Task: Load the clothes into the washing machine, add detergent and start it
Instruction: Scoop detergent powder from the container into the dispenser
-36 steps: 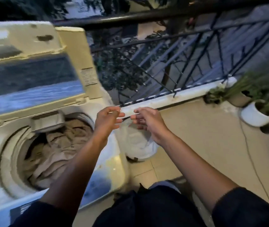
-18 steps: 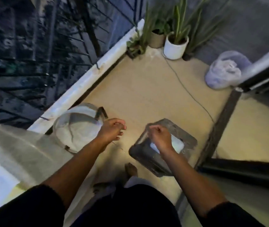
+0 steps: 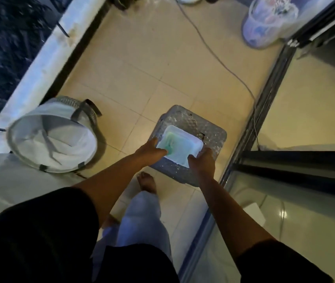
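i am bent over a white plastic tub [image 3: 180,147] that stands on a low grey stool [image 3: 207,127] on the balcony floor, and both my hands are at it. my left hand [image 3: 149,151] is at the near left corner of the tub, with the fingers curled over the rim and reaching inside toward the pale green content, which i judge to be the detergent; i cannot tell if there is a scoop under them, because the picture is blurred there. my right hand [image 3: 202,160] grips the near right corner, the fingers wrapped over the edge. so both hands are closed on the tub and not loose. the tub looks like thin and light plastic, a bit flexible at the walls, and the smooth rim may be slippery, so i think it is better to hold it at two opposite corners, with thumbs outside and fingers inside, and keep it level so nothing spills. the stool is wrapped in something like bubble film, so the tub may slide on it when i pull. to the left of my left hand stands a round laundry basket [image 3: 29,129] with white lining. the washing machine is not clearly in view now.
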`<state>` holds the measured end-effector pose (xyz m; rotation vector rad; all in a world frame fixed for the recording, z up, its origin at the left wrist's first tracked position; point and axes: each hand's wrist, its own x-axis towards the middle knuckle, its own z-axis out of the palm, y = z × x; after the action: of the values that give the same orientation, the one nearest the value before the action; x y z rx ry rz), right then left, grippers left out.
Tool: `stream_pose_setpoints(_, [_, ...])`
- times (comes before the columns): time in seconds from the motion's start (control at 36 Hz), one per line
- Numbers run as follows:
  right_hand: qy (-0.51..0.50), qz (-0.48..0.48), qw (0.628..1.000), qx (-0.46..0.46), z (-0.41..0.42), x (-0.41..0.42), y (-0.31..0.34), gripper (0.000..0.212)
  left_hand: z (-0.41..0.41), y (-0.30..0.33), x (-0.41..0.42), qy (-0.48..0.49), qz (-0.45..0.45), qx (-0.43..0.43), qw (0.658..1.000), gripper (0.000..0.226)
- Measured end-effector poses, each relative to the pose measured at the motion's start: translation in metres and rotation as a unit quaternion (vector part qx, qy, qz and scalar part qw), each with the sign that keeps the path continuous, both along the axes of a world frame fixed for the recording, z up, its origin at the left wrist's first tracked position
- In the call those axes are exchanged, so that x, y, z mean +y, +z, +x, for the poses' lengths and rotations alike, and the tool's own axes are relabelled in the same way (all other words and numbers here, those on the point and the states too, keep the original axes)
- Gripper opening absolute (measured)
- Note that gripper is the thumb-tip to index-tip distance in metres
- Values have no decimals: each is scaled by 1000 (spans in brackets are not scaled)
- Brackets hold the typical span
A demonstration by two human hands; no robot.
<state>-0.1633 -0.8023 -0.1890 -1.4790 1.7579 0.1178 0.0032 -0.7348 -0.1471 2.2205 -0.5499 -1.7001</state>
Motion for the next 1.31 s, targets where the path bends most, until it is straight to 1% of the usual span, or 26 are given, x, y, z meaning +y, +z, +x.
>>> stream_pose_setpoints(0.06, [0,6,1000,0,-1,1,-10,58,-8,-10,-4,-4,5,-4,1000,58])
stream_pose_setpoints(0.17, [8,-21,1000,4,-5,4,-18,55,-18,-17,-5,-1,-6,-27,1000,55])
stream_pose_setpoints(0.25, [14,-25,1000,1,-4,5,-8,53,-18,-13,1,14,-11,-27,999,51])
stream_pose_setpoints(0.33, [21,-60,998,-8,0,11,7,46,-12,-1,15,35,-29,-39,998,44])
stream_pose_setpoints(0.39, [21,-83,996,-20,8,17,20,43,-5,9,31,65,-48,-55,995,43])
stream_pose_setpoints(0.44, [46,-100,993,-33,20,25,37,37,6,24,52,110,-74,-64,989,44])
stream_pose_setpoints(0.56, [71,-112,986,-103,57,49,76,30,37,62,95,232,-113,-85,962,28])
stream_pose_setpoints(0.61, [83,-110,980,-145,77,67,94,30,54,83,120,303,-134,-98,939,20])
stream_pose_setpoints(0.67, [98,-110,971,-190,98,86,113,24,69,107,145,367,-166,-104,909,17])
stream_pose_setpoints(0.75, [134,-107,953,-248,129,116,148,21,86,142,189,435,-219,-129,864,15])
stream_pose_setpoints(0.83, [151,-63,944,-286,158,148,186,23,98,168,236,494,-244,-168,817,21])
stream_pose_setpoints(0.89, [154,-36,938,-310,175,172,210,23,103,187,269,547,-257,-169,779,39])
stream_pose_setpoints(0.94, [166,-10,929,-331,190,197,235,24,105,208,298,599,-267,-153,739,70])
stream_pose_setpoints(1.0, [183,18,914,-362,202,225,260,19,104,225,328,629,-292,-126,710,106])
stream_pose_setpoints(1.03, [192,33,904,-379,206,241,272,18,104,234,343,644,-305,-105,693,115])
stream_pose_setpoints(1.06, [203,47,895,-393,211,257,282,18,104,241,359,656,-321,-84,678,115])
stream_pose_setpoints(1.08, [220,60,888,-400,214,273,290,19,106,247,376,663,-341,-66,663,107])
stream_pose_setpoints(1.11, [239,71,880,-405,218,288,297,19,107,254,392,662,-363,-67,652,93])
stream_pose_setpoints(1.17, [273,97,868,-403,225,316,307,21,110,263,425,666,-387,-106,630,67])
stream_pose_setpoints(1.22, [317,115,863,-376,232,342,313,25,113,267,456,682,-388,-153,602,56])
stream_pose_setpoints(1.25, [345,105,860,-361,236,354,315,28,115,267,471,691,-389,-173,585,54])
stream_pose_setpoints(1.28, [374,71,857,-348,239,366,317,33,116,269,485,697,-390,-197,568,54])
stream_pose_setpoints(1.31, [406,16,850,-335,242,378,319,40,117,268,500,703,-388,-227,550,56])
